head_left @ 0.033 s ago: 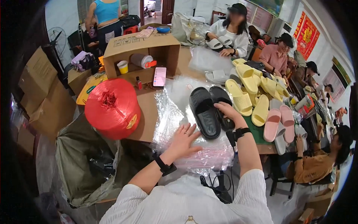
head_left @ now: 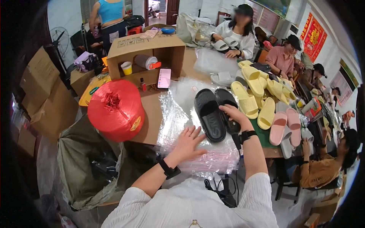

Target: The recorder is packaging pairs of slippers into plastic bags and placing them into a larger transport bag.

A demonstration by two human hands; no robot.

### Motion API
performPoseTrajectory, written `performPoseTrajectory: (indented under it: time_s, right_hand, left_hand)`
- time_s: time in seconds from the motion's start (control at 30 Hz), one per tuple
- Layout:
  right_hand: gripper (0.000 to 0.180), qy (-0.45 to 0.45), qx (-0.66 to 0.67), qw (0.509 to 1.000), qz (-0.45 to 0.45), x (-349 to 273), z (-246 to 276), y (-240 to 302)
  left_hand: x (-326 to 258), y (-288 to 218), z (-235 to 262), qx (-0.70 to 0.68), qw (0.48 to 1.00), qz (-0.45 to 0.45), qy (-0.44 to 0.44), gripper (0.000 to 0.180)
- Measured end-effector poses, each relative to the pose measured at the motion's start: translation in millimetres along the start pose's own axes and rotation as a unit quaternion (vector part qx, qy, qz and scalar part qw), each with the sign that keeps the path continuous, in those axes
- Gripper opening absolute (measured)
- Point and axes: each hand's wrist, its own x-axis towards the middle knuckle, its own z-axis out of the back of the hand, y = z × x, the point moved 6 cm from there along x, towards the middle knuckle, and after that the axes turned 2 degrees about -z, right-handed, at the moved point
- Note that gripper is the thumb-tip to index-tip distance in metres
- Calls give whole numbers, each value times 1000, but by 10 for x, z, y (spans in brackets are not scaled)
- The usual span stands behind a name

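Observation:
Two black slide sandals lie side by side on a pile of clear plastic bags point(head_left: 173, 129). The left sandal point(head_left: 213, 127) shows its footbed with raised lettering; the right sandal point(head_left: 224, 95) is partly covered by my hand. My right hand point(head_left: 232, 114) grips the right sandal near its middle, thumb over the inner edge, its other fingers partly hidden. My left hand point(head_left: 189, 145) rests on the bags just left of the sandals, fingers spread, holding nothing.
Yellow slides point(head_left: 247, 100) and pink slides point(head_left: 278, 127) crowd the table to the right. At left sit a red twine roll point(head_left: 114, 110) and an open cardboard box point(head_left: 148, 45); a phone point(head_left: 164, 78) lies between. A green sack point(head_left: 81, 167) stands lower left. Co-workers sit along the right.

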Motion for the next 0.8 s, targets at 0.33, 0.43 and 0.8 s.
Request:
performPoseTrajectory:
  time_s: [0.33, 0.43, 0.8]
  right_hand:
    - [78, -187, -189, 963, 51, 208, -31, -182]
    - [61, -241, -243, 938, 54, 218, -186, -61]
    - [28, -396, -232, 881, 118, -226, 186, -52]
  left_hand:
    - [-2, -35, -8, 9, 999, -7, 31, 72]
    - [-48, -7, 11, 0, 1000, 2, 6, 71]
    - [-89, 5, -95, -17, 1000, -1, 16, 72]
